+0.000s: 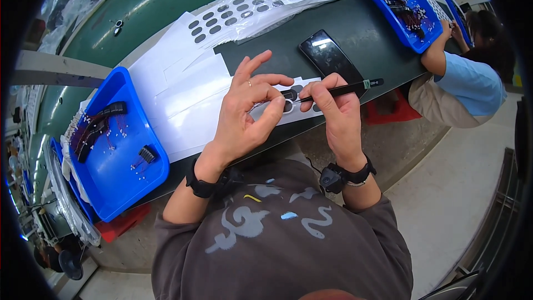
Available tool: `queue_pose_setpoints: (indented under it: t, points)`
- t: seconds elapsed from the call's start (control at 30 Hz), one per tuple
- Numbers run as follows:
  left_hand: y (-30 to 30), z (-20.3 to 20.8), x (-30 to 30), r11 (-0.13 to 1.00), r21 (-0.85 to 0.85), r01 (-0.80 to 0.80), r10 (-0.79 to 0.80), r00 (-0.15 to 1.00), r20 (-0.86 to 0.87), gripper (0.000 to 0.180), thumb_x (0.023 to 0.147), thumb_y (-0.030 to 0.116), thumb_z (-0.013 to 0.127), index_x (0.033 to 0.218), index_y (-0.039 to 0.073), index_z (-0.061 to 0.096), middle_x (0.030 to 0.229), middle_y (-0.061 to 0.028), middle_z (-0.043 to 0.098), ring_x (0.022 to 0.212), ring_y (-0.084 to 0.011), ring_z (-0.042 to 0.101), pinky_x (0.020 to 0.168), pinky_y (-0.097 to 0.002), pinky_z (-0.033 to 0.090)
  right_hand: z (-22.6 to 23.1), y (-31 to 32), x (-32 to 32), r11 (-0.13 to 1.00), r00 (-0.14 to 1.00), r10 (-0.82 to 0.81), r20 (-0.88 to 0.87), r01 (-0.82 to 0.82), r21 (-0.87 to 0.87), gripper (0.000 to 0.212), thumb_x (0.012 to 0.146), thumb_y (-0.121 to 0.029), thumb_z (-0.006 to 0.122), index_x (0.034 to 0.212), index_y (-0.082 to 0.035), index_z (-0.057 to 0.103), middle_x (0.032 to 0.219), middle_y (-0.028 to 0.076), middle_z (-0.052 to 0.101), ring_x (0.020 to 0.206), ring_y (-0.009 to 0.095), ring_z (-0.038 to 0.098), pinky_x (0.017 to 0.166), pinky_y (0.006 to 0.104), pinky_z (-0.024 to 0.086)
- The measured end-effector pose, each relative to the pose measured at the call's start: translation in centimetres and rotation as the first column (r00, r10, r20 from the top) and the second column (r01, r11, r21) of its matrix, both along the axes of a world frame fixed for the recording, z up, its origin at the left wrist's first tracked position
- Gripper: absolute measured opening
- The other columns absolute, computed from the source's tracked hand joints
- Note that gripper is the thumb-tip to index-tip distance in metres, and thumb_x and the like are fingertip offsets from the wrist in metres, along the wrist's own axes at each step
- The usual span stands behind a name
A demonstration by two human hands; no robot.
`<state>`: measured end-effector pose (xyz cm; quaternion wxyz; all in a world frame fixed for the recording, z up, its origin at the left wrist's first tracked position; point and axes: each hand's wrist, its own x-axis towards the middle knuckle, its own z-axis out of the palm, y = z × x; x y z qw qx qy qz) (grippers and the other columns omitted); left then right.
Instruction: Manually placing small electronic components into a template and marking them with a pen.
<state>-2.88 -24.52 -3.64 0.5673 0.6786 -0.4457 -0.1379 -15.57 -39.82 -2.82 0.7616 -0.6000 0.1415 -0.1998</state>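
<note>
the right hand (338,114) grips black tweezers (352,87) near centre above a green desk (361,33), tip beside the left hand (244,111), its thumb and forefinger nearly closed, hold unclear; white sheets (186,89) lie toward ten o'clock, blue trays (116,183) at nine and two, a co-worker (472,91) toward three, pale floor (427,200) at four.

black tweezers (348,87): slim, slanting, tips leftward | small dark part (289,95): beside tweezer tips, outline unclear
</note>
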Motion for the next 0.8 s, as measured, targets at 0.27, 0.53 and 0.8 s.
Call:
queue_pose_setpoints:
  t: [0.27, 0.53, 0.8]
  points:
    - [0.2, -0.8, 0.0, 0.989, 0.016, -0.15, 0.144, 0.97, 0.196, 0.01, 0.086, 0.01, 0.069, 0.092, 0.004, 0.074, 0.113, -0.0097, 0.075, 0.142, -0.0356, 0.046, 0.116, -0.0495, 0.032, -0.4, 0.0, -0.2, 0.99, 0.991, -0.117, 0.07, 0.122, -0.065, 0.019, 0.106, -0.019, 0.058, 0.096, -0.004, 0.058, 0.095, 0.009, 0.067, 0.089, 0.016, 0.066, 0.087, 0.0295, 0.05]
    - [0.3, -2.5, -1.0, 0.968, 0.14, -0.209, 0.173, 0.958, 0.23, 0.046, 0.077, 0.025, 0.087, 0.118, 0.012, 0.072, 0.113, -0.0069, 0.074, 0.134, -0.0326, 0.054, 0.119, -0.0543, 0.029, -3.8, -0.7, -0.4, 0.94, 0.991, -0.134, -0.008, 0.13, 0.314, 0.02, 0.108, -0.02, 0.054, 0.096, -0.004, 0.057, 0.088, 0.007, 0.065, 0.113, 0.028, 0.069, 0.097, 0.0352, 0.052]
    - [0.2, -3.8, -0.6, 0.976, 0.185, -0.116, 0.091, 0.986, 0.138, 0.033, 0.083, 0.016, 0.081, 0.116, 0.014, 0.076, 0.108, -0.0035, 0.077, 0.135, -0.0307, 0.054, 0.123, -0.0515, 0.024, -4.1, -0.4, -0.1, 0.957, 0.993, -0.114, 0.013, 0.107, 0.269, 0.02, 0.108, -0.02, 0.055, 0.097, -0.004, 0.057, 0.087, 0.007, 0.065, 0.109, 0.028, 0.07, 0.092, 0.0359, 0.056]
